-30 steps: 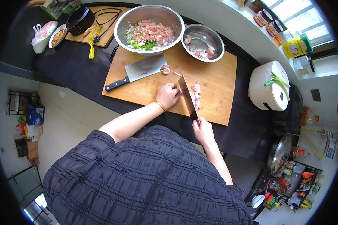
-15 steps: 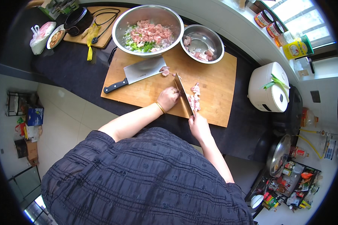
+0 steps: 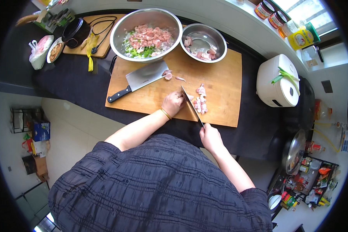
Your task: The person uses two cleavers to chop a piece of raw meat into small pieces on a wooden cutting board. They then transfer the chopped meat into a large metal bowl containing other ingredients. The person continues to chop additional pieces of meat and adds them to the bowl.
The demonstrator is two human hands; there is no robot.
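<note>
My right hand (image 3: 211,137) is closed round the handle of a kitchen knife (image 3: 192,105), its blade edge-down on the wooden cutting board (image 3: 224,87). Just left of the blade, my left hand (image 3: 173,103) presses a piece of raw meat to the board with curled fingers; they hide most of it. Small chunks of cut meat (image 3: 200,103) lie right of the blade. Beyond my left hand rest a few meat scraps (image 3: 168,75), touching the tip end of a cleaver (image 3: 147,76) with a black handle, which lies flat.
A big steel bowl (image 3: 116,33) of minced meat and chopped greens stands at the board's far edge. Beside it is a smaller steel bowl (image 3: 223,44) with meat pieces. A white rice cooker (image 3: 272,85) bearing green onion stands right; a second board (image 3: 100,52) lies far left.
The knife has swung slightly, its handle end moving right and nearer to me with my right hand. My left hand stays by the blade. The whole view has shifted a little.
</note>
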